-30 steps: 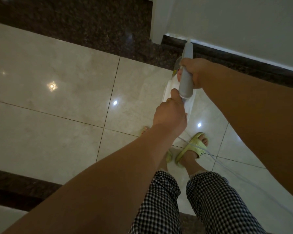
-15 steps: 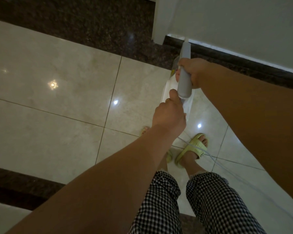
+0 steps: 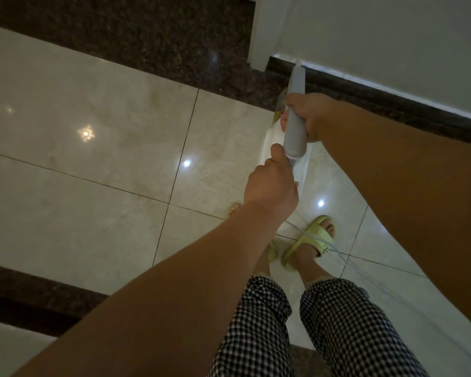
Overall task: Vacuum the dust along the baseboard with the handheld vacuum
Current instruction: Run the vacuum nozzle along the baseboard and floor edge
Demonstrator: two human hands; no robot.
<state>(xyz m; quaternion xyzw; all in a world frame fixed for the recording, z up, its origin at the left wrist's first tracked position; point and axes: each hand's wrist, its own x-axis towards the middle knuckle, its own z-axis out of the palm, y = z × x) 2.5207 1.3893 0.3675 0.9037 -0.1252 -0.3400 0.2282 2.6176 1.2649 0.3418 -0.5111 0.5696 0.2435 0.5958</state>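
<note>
A white and grey handheld vacuum points away from me, its narrow nozzle tip touching the top edge of the dark granite baseboard under the white wall. My right hand is wrapped around the upper grey handle. My left hand grips the vacuum's rear end, thumb up against the grey part. The white body below the handle is partly hidden by both hands.
A white door frame corner stands just left of the nozzle. A thin white cord trails from the vacuum across the glossy cream tiles past my feet in green slippers. Dark granite strips border the tiles.
The vacuum and both hands have shifted slightly forward and left along the baseboard toward the door frame corner; grips are unchanged.
</note>
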